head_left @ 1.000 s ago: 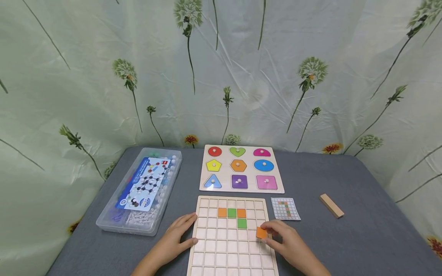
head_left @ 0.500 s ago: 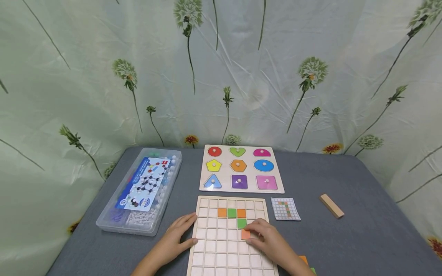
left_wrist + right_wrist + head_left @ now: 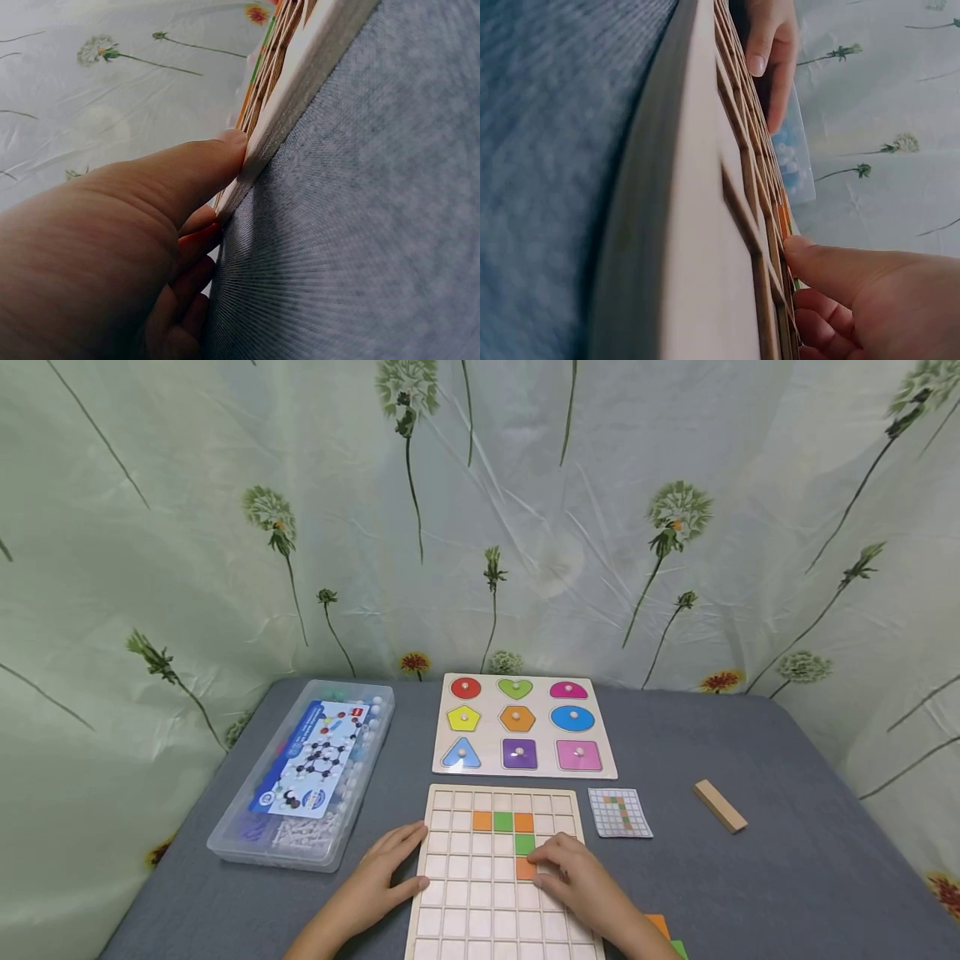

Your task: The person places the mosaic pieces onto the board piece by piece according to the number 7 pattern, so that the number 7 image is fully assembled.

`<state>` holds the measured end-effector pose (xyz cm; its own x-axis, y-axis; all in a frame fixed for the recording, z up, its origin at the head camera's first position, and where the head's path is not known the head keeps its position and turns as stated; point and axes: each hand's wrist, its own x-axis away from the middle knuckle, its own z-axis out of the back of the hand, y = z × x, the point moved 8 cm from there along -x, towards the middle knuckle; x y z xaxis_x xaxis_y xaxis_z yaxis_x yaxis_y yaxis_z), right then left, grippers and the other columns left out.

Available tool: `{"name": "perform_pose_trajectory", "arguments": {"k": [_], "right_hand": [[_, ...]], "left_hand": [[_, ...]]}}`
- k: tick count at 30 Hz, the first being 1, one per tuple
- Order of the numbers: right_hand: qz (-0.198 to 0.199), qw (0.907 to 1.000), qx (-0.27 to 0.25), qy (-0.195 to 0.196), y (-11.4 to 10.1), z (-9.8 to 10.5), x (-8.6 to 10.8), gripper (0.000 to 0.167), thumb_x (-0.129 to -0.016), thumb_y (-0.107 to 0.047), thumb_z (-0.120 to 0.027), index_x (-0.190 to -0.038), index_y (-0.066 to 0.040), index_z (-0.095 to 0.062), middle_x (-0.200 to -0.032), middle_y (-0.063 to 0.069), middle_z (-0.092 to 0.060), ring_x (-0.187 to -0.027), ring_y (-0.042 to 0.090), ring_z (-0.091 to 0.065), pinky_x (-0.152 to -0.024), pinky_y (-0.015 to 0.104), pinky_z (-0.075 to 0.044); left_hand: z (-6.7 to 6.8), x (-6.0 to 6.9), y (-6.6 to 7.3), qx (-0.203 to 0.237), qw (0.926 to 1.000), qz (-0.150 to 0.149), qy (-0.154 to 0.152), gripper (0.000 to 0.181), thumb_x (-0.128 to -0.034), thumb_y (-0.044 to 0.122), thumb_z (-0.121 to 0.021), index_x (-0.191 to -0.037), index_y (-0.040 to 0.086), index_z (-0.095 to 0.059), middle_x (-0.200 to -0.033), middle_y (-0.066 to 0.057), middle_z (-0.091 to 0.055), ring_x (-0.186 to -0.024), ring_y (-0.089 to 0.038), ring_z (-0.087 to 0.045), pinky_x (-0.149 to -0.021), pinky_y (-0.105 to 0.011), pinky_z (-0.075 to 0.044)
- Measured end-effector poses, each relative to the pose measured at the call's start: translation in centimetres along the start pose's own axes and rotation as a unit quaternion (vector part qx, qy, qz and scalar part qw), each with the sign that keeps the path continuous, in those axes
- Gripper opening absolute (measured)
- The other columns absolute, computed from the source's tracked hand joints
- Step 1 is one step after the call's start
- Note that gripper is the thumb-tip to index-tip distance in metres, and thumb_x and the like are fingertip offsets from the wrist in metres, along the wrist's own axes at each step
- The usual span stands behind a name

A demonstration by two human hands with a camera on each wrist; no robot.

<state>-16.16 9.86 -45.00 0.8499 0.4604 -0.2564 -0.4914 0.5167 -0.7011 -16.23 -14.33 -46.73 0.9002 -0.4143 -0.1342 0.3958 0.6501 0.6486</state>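
The grid board (image 3: 480, 893) lies flat on the tabletop (image 3: 675, 743), squarely before the person, probably so both hands can reach every cell. At its left edge rests the left hand (image 3: 385, 868), grip slack, fingers extended, holding nothing; the left wrist view shows its thumb against the frame, presumably to steady the board.

Over the board's right half, the right hand (image 3: 573, 881) has its thumb and forefinger parted only by a tile's breadth. That grip appears to pinch the lowest orange tile (image 3: 522, 869) lightly at its right corners, likely because edge contact suits seating it in a shallow cell. The tile sits directly below the green tile (image 3: 524, 845), which hangs under the right end of an orange-green-orange row near the board's top.

Just right of the board, the pattern card (image 3: 621, 813) shows a similar bent line, its squares too small to count; placed there, it seems easy to compare. Loose tiles (image 3: 657, 925) show beside the right forearm, right of the board, apparently within easy reach. Beyond the board lies the knobbed shape puzzle (image 3: 546, 752); the clear box (image 3: 315, 760) lies left, the wooden block (image 3: 720, 806) right, out of the way.
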Motion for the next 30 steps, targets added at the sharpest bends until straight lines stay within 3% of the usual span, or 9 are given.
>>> {"name": "perform_pose_trajectory", "arguments": {"k": [5, 9, 13, 18, 22, 26, 28, 30], "right_hand": [[-0.029, 0.9993, -0.017, -0.019, 0.1, 0.4, 0.0, 0.024, -0.083, -0.021, -0.065, -0.106, -0.015, -0.063, -0.096, -0.007, -0.055, -0.081, 0.008, -0.049, -0.068, 0.024, -0.044], [-0.028, 0.9994, -0.020, -0.004, -0.4, 2.2, 0.6, 0.034, -0.082, -0.022, -0.066, -0.113, -0.010, -0.060, -0.101, -0.002, -0.057, -0.085, 0.014, -0.053, -0.070, 0.027, -0.046], [-0.028, 0.9994, 0.006, 0.020, -0.7, 4.8, 1.9, 0.040, -0.080, -0.023, -0.067, -0.116, -0.010, -0.058, -0.106, -0.001, -0.057, -0.085, 0.015, -0.052, -0.069, 0.029, -0.047], [-0.058, 0.9975, 0.031, 0.025, 0.0, 7.1, 4.5, 0.042, -0.079, -0.026, -0.067, -0.117, -0.011, -0.058, -0.109, -0.002, -0.056, -0.086, 0.012, -0.052, -0.067, 0.029, -0.046], [-0.110, 0.9928, 0.045, -0.014, 1.7, 7.8, 6.6, 0.045, -0.078, -0.032, -0.067, -0.116, -0.009, -0.058, -0.107, 0.002, -0.056, -0.089, 0.012, -0.054, -0.069, 0.027, -0.047], [-0.179, 0.9800, 0.032, -0.080, 4.0, 7.7, 8.7, 0.051, -0.077, -0.037, -0.067, -0.115, -0.005, -0.057, -0.108, 0.006, -0.055, -0.091, 0.013, -0.055, -0.072, 0.026, -0.048], [-0.196, 0.9753, 0.012, -0.101, 4.9, 7.4, 9.8, 0.051, -0.079, -0.037, -0.066, -0.115, -0.003, -0.056, -0.108, 0.008, -0.055, -0.091, 0.010, -0.055, -0.072, 0.025, -0.048], [-0.180, 0.9769, -0.005, -0.115, 5.4, 7.3, 10.7, 0.049, -0.081, -0.033, -0.066, -0.114, 0.001, -0.055, -0.108, 0.010, -0.054, -0.090, 0.005, -0.053, -0.070, 0.024, -0.048]], "left_hand": [[0.0, 0.0, 0.0, -0.003, 1.0000, -0.001, 0.002, 0.065, -0.0840, 0.041, -0.059, -0.134, 0.003, -0.043, -0.134, -0.010, -0.041, -0.122, -0.032, -0.034, -0.091, -0.054, -0.031], [-0.1, 0.1, 0.0, -0.001, 1.0000, -0.002, 0.001, 0.065, -0.0842, 0.042, -0.059, -0.134, 0.003, -0.042, -0.134, -0.010, -0.041, -0.123, -0.032, -0.034, -0.091, -0.055, -0.031], [-0.1, 0.2, 0.0, 0.001, 1.0000, -0.001, -0.001, 0.065, -0.0845, 0.042, -0.058, -0.134, 0.003, -0.042, -0.134, -0.010, -0.041, -0.123, -0.032, -0.034, -0.091, -0.055, -0.031], [0.1, 0.2, 0.1, 0.002, 1.0000, 0.000, 0.001, 0.065, -0.0844, 0.043, -0.058, -0.134, 0.003, -0.043, -0.134, -0.010, -0.041, -0.122, -0.032, -0.034, -0.091, -0.055, -0.031], [0.2, 0.2, 0.1, -0.001, 1.0000, -0.006, 0.007, 0.064, -0.0842, 0.041, -0.059, -0.133, 0.003, -0.043, -0.133, -0.010, -0.042, -0.122, -0.032, -0.035, -0.090, -0.055, -0.032], [0.2, 0.2, 0.2, -0.004, 0.9998, -0.012, 0.012, 0.063, -0.0844, 0.040, -0.059, -0.133, 0.003, -0.044, -0.133, -0.010, -0.042, -0.122, -0.032, -0.035, -0.090, -0.054, -0.032], [0.2, 0.2, 0.2, -0.006, 0.9998, -0.013, 0.013, 0.063, -0.0845, 0.041, -0.059, -0.133, 0.003, -0.044, -0.133, -0.010, -0.042, -0.122, -0.031, -0.035, -0.090, -0.054, -0.032], [0.2, 0.1, 0.1, -0.005, 0.9998, -0.013, 0.012, 0.064, -0.0846, 0.041, -0.058, -0.133, 0.003, -0.044, -0.133, -0.009, -0.042, -0.122, -0.031, -0.035, -0.090, -0.054, -0.032]]}}
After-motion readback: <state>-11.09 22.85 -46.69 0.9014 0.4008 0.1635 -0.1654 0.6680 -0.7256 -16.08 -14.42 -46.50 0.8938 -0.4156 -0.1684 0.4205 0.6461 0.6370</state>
